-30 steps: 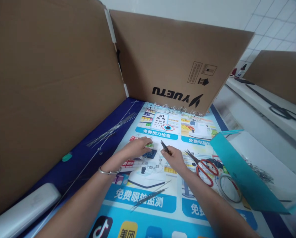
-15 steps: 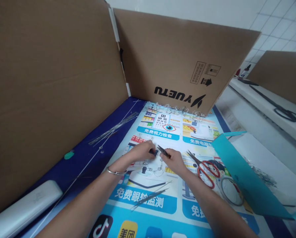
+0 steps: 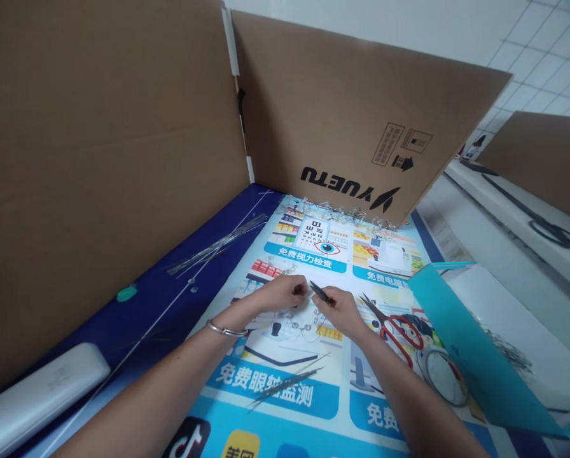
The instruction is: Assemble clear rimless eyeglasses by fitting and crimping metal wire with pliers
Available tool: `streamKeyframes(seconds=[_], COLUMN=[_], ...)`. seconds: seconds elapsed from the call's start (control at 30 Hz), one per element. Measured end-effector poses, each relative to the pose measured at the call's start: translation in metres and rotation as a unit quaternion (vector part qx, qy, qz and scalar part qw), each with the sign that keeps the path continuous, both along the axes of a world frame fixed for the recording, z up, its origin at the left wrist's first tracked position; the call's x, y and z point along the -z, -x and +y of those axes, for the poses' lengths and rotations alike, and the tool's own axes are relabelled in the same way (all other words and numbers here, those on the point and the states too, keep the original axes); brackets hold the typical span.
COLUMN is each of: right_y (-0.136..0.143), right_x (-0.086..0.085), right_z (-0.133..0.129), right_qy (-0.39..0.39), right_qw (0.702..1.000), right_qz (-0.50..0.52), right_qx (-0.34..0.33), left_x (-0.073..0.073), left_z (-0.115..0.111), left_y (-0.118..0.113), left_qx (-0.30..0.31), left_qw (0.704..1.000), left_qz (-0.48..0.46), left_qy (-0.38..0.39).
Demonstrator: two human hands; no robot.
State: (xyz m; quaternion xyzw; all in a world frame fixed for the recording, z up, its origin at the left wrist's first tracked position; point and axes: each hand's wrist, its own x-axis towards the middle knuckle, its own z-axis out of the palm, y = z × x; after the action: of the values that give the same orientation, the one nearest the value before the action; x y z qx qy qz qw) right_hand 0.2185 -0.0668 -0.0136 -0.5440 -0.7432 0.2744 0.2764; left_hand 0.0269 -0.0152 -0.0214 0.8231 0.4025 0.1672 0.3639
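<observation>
My right hand is closed around small dark-tipped pliers, their pointed jaws aimed toward my left hand. With fingers pinched together, my left hand sits just left of the plier tips. A thin strand of clear beads loops down below both hands and seems to run up into my left fingers; the pinched part is hidden. Loose thin wires lie on the printed sheet nearer to me. To the right of my right hand rest red-handled scissors and a round coil.
Cardboard panels wall off the left and back. Clear pieces line the back panel's foot. More wires lie on the left, above a white case. A teal open box at right holds metal bits.
Both hands have shifted slightly right, and the plier tips are a little closer to my left fingers. The camera view has tilted a little.
</observation>
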Motion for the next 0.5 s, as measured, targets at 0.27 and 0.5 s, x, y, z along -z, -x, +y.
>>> streamKeyframes(seconds=[0.27, 0.5], right_y=[0.0019, 0.0031], right_x=[0.0026, 0.0041], right_z=[0.0013, 0.0008], right_qy=[-0.023, -0.034], right_qw=[0.999, 0.998], right_qz=[-0.033, -0.049], right_qx=[0.026, 0.024], left_x=[0.0023, 0.0055], left_z=[0.0012, 0.0016], left_y=[0.0016, 0.0022], left_qx=[0.020, 0.022], left_qw=[0.998, 0.999], left_qz=[-0.029, -0.022], left_qy=[0.044, 0.041])
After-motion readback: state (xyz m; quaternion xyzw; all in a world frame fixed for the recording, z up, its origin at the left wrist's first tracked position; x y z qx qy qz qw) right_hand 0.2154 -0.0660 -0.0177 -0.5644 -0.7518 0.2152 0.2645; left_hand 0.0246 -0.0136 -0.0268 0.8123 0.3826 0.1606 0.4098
